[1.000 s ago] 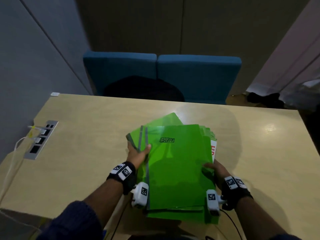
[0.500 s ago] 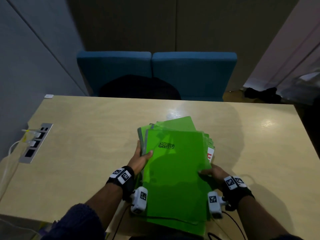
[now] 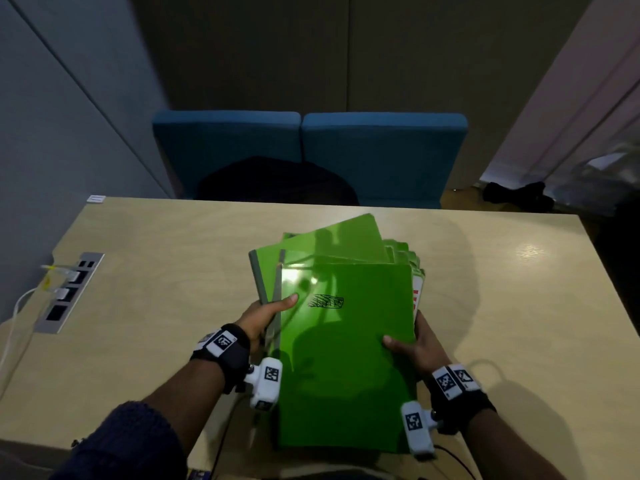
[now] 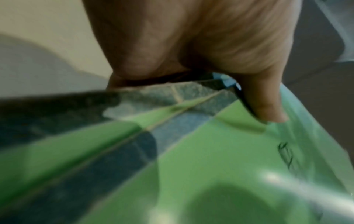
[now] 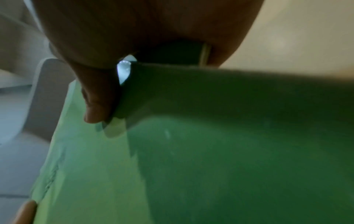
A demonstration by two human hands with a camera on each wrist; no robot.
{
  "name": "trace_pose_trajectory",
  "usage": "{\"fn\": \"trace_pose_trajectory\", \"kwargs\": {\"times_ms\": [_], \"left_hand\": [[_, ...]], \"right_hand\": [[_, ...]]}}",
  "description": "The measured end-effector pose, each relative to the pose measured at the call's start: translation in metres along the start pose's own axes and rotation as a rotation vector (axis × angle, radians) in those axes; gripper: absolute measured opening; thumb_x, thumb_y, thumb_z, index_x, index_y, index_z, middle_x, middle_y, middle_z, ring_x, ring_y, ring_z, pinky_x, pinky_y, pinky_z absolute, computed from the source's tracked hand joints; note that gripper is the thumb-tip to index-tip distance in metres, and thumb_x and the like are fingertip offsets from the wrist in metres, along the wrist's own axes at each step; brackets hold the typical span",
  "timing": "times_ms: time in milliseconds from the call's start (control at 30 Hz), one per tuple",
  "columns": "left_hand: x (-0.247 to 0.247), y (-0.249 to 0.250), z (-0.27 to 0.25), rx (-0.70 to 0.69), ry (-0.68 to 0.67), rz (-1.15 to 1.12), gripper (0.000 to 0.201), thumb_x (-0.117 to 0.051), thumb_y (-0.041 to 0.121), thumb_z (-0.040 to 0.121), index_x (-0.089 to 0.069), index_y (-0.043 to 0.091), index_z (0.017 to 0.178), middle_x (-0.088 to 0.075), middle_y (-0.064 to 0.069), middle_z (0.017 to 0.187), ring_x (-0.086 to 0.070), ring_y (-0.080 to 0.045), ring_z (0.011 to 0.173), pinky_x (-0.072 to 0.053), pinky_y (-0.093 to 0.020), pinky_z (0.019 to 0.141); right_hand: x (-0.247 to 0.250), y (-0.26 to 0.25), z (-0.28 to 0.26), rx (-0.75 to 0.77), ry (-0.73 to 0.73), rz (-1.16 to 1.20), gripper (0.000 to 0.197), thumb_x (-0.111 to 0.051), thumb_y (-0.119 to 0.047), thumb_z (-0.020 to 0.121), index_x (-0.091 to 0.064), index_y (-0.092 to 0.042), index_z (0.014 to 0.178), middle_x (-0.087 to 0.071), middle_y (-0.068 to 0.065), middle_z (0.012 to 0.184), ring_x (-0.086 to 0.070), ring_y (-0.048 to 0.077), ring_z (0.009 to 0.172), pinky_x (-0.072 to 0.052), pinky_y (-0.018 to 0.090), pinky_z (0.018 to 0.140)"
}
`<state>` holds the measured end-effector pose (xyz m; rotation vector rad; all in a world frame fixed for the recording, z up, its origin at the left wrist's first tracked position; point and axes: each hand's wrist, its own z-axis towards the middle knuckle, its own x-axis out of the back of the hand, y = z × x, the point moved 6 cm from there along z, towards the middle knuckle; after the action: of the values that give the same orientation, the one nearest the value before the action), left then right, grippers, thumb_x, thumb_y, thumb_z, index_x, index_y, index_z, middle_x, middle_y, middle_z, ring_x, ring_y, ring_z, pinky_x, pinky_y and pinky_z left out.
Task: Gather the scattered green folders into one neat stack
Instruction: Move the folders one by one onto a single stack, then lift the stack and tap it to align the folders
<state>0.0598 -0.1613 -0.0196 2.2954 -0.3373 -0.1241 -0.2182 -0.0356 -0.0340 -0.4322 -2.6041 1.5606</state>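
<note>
A fanned pile of green folders point(image 3: 346, 341) is held between both hands over the near half of the wooden table point(image 3: 156, 271). The top folder bears a black scribble point(image 3: 325, 301). Lower folders stick out at the far end, skewed to the left point(image 3: 339, 240). My left hand point(image 3: 266, 313) grips the pile's left edge, thumb on top; the left wrist view shows that thumb point(image 4: 266, 103) pressing the green cover point(image 4: 229, 151). My right hand point(image 3: 412, 344) grips the right edge, thumb on top point(image 5: 99, 100) of the folder point(image 5: 210, 151). The fingers beneath are hidden.
A power socket strip point(image 3: 69, 292) with a white cable is set into the table's left side. Two blue chairs point(image 3: 311, 150) stand behind the far edge, a dark bag point(image 3: 273, 181) on them. A white and red sheet edge point(image 3: 415, 296) peeks from the pile's right.
The pile has swung from tilted to nearly square with me, and my hands have pressed its sides closer. The far lower folders still fan out.
</note>
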Motion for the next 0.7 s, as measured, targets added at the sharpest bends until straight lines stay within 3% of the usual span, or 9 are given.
{"fn": "trace_pose_trajectory", "kwargs": {"times_ms": [67, 167, 233, 367, 433, 500, 533, 600, 700], "left_hand": [[0.003, 0.018, -0.007, -0.123, -0.012, -0.045, 0.098, -0.09, 0.062, 0.029, -0.063, 0.016, 0.111, -0.068, 0.009, 0.11, -0.057, -0.016, 0.11, -0.043, -0.027, 0.089], [0.004, 0.047, -0.025, -0.321, 0.01, -0.177, 0.097, -0.095, 0.055, 0.023, -0.066, 0.016, 0.108, -0.075, 0.002, 0.103, -0.066, -0.021, 0.107, -0.049, -0.038, 0.096], [0.006, 0.061, -0.039, -0.44, -0.022, -0.244, 0.091, -0.096, 0.05, 0.026, -0.067, 0.018, 0.105, -0.076, 0.002, 0.1, -0.07, -0.018, 0.099, -0.054, -0.037, 0.088], [0.01, 0.073, -0.065, -0.592, -0.072, -0.178, 0.093, -0.094, 0.053, 0.032, -0.06, 0.022, 0.112, -0.075, 0.013, 0.1, -0.07, -0.008, 0.097, -0.057, -0.024, 0.078], [0.01, 0.074, -0.073, -0.614, -0.11, -0.107, 0.098, -0.094, 0.054, 0.035, -0.056, 0.019, 0.117, -0.074, 0.013, 0.105, -0.069, -0.009, 0.101, -0.057, -0.028, 0.082], [0.007, 0.079, -0.082, -0.66, -0.143, -0.034, 0.108, -0.093, 0.052, 0.039, -0.049, 0.013, 0.129, -0.072, 0.005, 0.113, -0.066, -0.012, 0.109, -0.056, -0.037, 0.091], [0.007, 0.083, -0.086, -0.69, -0.142, -0.021, 0.12, -0.093, 0.052, 0.042, -0.038, 0.009, 0.14, -0.069, -0.001, 0.12, -0.063, -0.014, 0.114, -0.054, -0.039, 0.095], [0.008, 0.093, -0.095, -0.764, -0.114, -0.008, 0.135, -0.087, 0.057, 0.05, -0.009, 0.018, 0.153, -0.052, -0.005, 0.139, -0.053, -0.018, 0.127, -0.048, -0.035, 0.102], [0.002, 0.115, -0.114, -0.893, -0.109, -0.038, 0.123, -0.074, 0.071, 0.054, -0.002, 0.041, 0.149, -0.032, -0.005, 0.153, -0.04, -0.021, 0.139, -0.045, -0.031, 0.104]], "right_hand": [[-0.002, -0.023, 0.0, 0.097, -0.026, -0.087, 0.071, -0.075, 0.0, 0.079, -0.038, -0.031, 0.132, -0.063, -0.002, 0.121, -0.064, 0.012, 0.104, -0.057, 0.029, 0.078], [-0.005, -0.064, -0.005, 0.265, -0.041, -0.163, 0.08, -0.076, 0.004, 0.076, -0.035, -0.033, 0.133, -0.061, -0.013, 0.121, -0.062, 0.0, 0.107, -0.054, 0.026, 0.088], [-0.005, -0.089, -0.01, 0.367, -0.041, -0.171, 0.079, -0.076, 0.006, 0.074, -0.037, -0.033, 0.132, -0.064, -0.021, 0.117, -0.06, -0.006, 0.109, -0.054, 0.02, 0.088], [-0.008, -0.112, -0.022, 0.469, -0.009, -0.316, 0.08, -0.08, -0.028, 0.07, -0.032, -0.031, 0.134, -0.051, -0.03, 0.122, -0.052, -0.012, 0.107, -0.046, 0.018, 0.097], [-0.011, -0.107, -0.027, 0.469, -0.012, -0.378, 0.087, -0.083, -0.045, 0.064, -0.036, -0.022, 0.134, -0.048, -0.024, 0.12, -0.052, -0.013, 0.099, -0.048, 0.015, 0.091], [-0.003, -0.1, -0.03, 0.463, 0.007, -0.38, 0.116, -0.079, -0.076, 0.044, -0.043, -0.013, 0.134, -0.056, -0.012, 0.119, -0.055, -0.013, 0.098, -0.05, 0.009, 0.082], [0.003, -0.098, -0.03, 0.477, 0.017, -0.357, 0.124, -0.078, -0.079, 0.039, -0.045, -0.007, 0.135, -0.059, -0.004, 0.119, -0.057, -0.007, 0.101, -0.053, 0.014, 0.084], [0.01, -0.099, -0.032, 0.485, 0.049, -0.269, 0.106, -0.08, -0.058, 0.052, -0.047, -0.002, 0.136, -0.064, 0.005, 0.12, -0.064, 0.005, 0.105, -0.056, 0.036, 0.092], [0.01, -0.117, -0.037, 0.534, 0.101, -0.076, 0.067, -0.06, -0.016, 0.066, -0.048, -0.014, 0.132, -0.065, 0.004, 0.116, -0.06, 0.029, 0.116, -0.054, 0.041, 0.092]]}}
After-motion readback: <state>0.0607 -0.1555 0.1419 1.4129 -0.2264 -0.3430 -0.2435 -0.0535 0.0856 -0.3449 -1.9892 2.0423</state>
